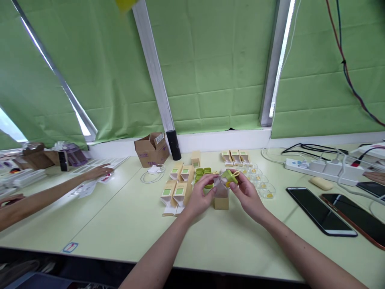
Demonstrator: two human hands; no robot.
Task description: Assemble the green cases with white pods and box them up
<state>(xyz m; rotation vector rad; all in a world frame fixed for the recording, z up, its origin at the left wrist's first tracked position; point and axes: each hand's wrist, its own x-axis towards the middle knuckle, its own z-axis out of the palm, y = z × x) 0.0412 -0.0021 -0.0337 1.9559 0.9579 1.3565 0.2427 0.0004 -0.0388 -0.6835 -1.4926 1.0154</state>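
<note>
My left hand (201,196) and my right hand (245,192) meet over the pale green table (126,224), both pinched on a small green and yellow item in clear plastic (229,177). Just below them stands a small tan box (221,200). To the left lie several open tan cartons with green labels (177,188). Small green parts (203,172) sit behind my left hand. Clear shells with yellow pieces (261,185) lie to the right of my right hand.
Another person's arm and hand (96,172) reach over papers at the left. A brown cardboard box (152,149) and a black cylinder (173,144) stand by the window. Two phones (321,210) and a white power strip (327,168) lie at the right.
</note>
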